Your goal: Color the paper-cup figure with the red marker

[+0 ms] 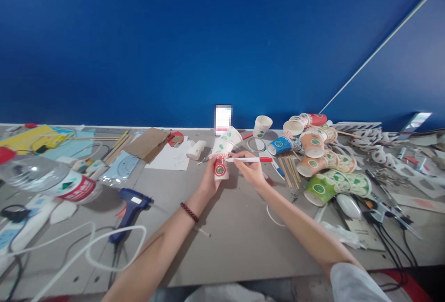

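Near the middle of the table, my left hand (209,177) is wrapped round a red paper cup (220,168) with a green round logo. White paper cups with green print (226,141) lie in line behind it, seemingly joined to it. Between the fingers of my right hand (251,168) is a white marker pen (255,159), its red end pointing right. The pen's other end meets the red cup's side; whether its tip touches is too small to tell. A phone (223,120) with a blurred screen stands upright against the wall just beyond.
Stacked coloured paper cups (321,186) crowd the right, beside wooden sticks (289,171) and a white computer mouse (348,206). A blue glue gun (129,209), a large bottle (52,176) and looping white cable (114,230) occupy the left. Cardboard (148,144) lies behind.
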`<state>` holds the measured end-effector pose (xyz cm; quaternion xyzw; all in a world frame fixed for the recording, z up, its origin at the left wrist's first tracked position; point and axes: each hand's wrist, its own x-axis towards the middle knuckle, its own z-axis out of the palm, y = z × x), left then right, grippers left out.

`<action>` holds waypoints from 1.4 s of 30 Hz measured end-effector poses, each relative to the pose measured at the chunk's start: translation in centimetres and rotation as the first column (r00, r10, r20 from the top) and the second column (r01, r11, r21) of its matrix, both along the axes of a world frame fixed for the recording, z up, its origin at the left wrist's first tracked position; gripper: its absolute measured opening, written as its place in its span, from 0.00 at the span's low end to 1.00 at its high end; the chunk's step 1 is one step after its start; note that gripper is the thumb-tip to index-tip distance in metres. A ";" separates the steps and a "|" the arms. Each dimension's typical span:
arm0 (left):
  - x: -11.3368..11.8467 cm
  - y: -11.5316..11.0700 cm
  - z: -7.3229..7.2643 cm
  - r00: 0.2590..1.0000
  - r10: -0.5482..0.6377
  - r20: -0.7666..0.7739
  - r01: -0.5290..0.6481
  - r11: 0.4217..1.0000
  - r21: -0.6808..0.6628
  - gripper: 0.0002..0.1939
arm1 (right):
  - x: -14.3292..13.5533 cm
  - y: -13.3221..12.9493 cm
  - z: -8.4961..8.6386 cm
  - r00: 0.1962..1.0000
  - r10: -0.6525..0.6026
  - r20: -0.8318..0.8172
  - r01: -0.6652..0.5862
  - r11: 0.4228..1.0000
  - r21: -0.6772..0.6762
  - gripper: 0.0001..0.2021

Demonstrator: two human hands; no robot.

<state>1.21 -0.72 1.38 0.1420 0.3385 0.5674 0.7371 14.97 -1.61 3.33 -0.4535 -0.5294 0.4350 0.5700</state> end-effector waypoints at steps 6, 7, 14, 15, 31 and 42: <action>0.1 0.2 -0.1 1.000 0.008 0.002 -0.008 1.000 -0.006 0.10 | 0.0 0.0 0.0 1.000 -0.015 0.013 0.015 1.000 0.006 0.07; 0.0 0.2 -0.2 1.000 0.004 0.003 -0.004 1.000 -0.004 0.10 | 0.0 0.0 0.1 1.000 -0.012 0.011 0.012 1.000 0.008 0.07; 0.0 0.2 -0.7 1.000 -0.012 0.018 0.011 0.998 0.054 0.13 | 0.0 -0.2 0.2 0.999 0.037 0.017 -0.037 0.999 0.011 0.05; 0.0 0.1 -0.6 1.000 -0.013 0.014 0.013 0.999 0.053 0.13 | 0.0 -0.2 0.3 0.999 0.036 0.015 -0.036 0.999 0.011 0.05; 0.0 0.0 -0.2 1.000 -0.008 0.007 0.008 1.000 0.018 0.12 | 0.0 -0.3 0.3 1.000 0.022 0.021 -0.022 1.000 0.002 0.06; 0.0 0.0 -0.2 1.000 -0.016 0.015 0.016 1.000 0.022 0.13 | -0.1 -0.3 0.1 0.998 -0.029 0.062 0.029 1.000 -0.011 0.08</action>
